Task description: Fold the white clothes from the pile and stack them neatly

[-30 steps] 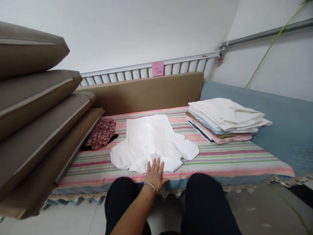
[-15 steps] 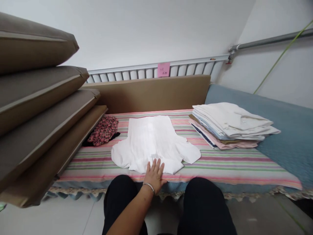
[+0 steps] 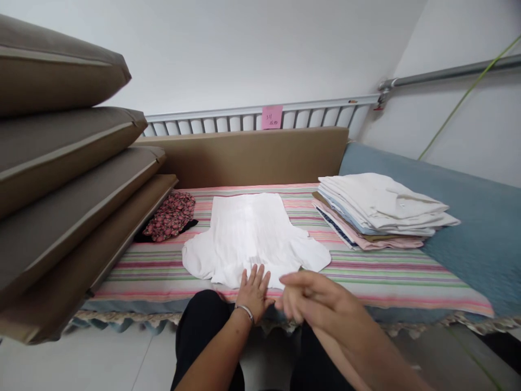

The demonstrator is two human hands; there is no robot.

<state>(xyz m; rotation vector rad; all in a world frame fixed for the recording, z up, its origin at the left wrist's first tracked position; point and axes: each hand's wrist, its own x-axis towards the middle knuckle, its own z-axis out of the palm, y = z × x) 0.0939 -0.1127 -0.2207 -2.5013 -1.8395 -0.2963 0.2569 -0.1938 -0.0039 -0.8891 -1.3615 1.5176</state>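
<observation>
A white short-sleeved shirt [image 3: 250, 231] lies spread on the striped cloth, its collar end towards me and its sleeves out to both sides. My left hand [image 3: 254, 290], with a bracelet at the wrist, rests near the collar, fingers spread and flat on the fabric. To the right of it, my right hand [image 3: 325, 304] is in the air above the bed's front edge. Its fingers are loosely bent and a little blurred, with a gap between them and nothing visible inside.
A stack of folded clothes [image 3: 378, 209] sits at the right on the striped cloth [image 3: 407, 277]. Large brown cushions [image 3: 73, 146] are piled at the left beside a floral bundle [image 3: 173, 217]. A long cushion [image 3: 252, 157] leans against the radiator [image 3: 195, 125], which bears a pink note [image 3: 272, 117].
My right hand has come into view from the lower right, beside the left one. The left hand stays at the shirt's collar end, and the view has shifted slightly.
</observation>
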